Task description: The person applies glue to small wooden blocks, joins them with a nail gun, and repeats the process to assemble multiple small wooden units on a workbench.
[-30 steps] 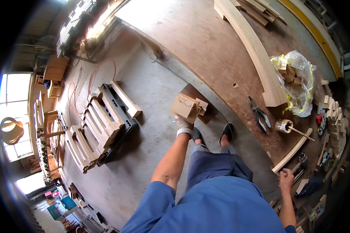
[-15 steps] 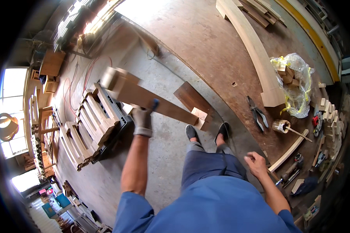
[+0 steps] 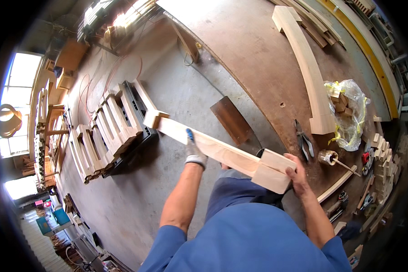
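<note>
A pale wooden beam with wider blocks at both ends (image 3: 226, 155) lies slantwise in front of my body. My left hand (image 3: 195, 152), in a light glove with blue on it, grips the beam toward its far-left end; most of its fingers are hidden behind the wood. Around the near block at the right end, my bare right hand (image 3: 297, 174) is closed. Left of the beam stand several similar wooden pieces (image 3: 109, 129), stacked side by side on a black pallet (image 3: 146, 141).
On the brown workbench (image 3: 258, 68) lie a long curved wooden piece (image 3: 306, 68), pliers (image 3: 303, 141), a clear plastic bag of wood blocks (image 3: 356, 109) and a tin with a stick (image 3: 327, 157). A dark brown board (image 3: 231, 120) is beside the bench.
The beam has come nearer my body, and its right end has swung up toward me. My right hand, free before, has taken hold of the block at that end.
</note>
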{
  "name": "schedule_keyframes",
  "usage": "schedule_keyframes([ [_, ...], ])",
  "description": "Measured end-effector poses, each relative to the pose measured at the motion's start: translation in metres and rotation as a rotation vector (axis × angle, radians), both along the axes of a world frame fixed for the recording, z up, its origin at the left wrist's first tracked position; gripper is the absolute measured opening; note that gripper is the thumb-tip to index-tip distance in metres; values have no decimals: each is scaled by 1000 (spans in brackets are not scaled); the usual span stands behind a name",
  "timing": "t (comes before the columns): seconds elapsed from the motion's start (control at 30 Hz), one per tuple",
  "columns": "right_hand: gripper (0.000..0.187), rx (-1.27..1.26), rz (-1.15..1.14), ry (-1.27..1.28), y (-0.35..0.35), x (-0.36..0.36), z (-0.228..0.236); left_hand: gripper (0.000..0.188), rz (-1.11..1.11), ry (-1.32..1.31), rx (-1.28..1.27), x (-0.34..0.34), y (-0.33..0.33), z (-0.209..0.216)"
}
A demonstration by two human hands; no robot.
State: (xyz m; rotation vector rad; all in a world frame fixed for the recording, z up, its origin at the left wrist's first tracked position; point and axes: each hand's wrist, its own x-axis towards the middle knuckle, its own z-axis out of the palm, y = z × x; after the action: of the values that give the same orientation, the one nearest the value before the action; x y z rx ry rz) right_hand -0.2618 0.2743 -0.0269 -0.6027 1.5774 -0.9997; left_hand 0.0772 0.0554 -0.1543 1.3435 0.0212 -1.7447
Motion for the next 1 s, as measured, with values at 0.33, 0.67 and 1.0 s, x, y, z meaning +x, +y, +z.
schedule_keyframes([
  [0.33,76,-244,157,785,-63,30,134,103,-92,335,221,-146,59,-30],
  [0.67,78,-429,367,1104,-166,72,74,45,-312,590,3,-128,56,-17],
  [1.0,92,-196,402,1160,-237,110,43,50,-411,173,-86,-82,-2,46],
])
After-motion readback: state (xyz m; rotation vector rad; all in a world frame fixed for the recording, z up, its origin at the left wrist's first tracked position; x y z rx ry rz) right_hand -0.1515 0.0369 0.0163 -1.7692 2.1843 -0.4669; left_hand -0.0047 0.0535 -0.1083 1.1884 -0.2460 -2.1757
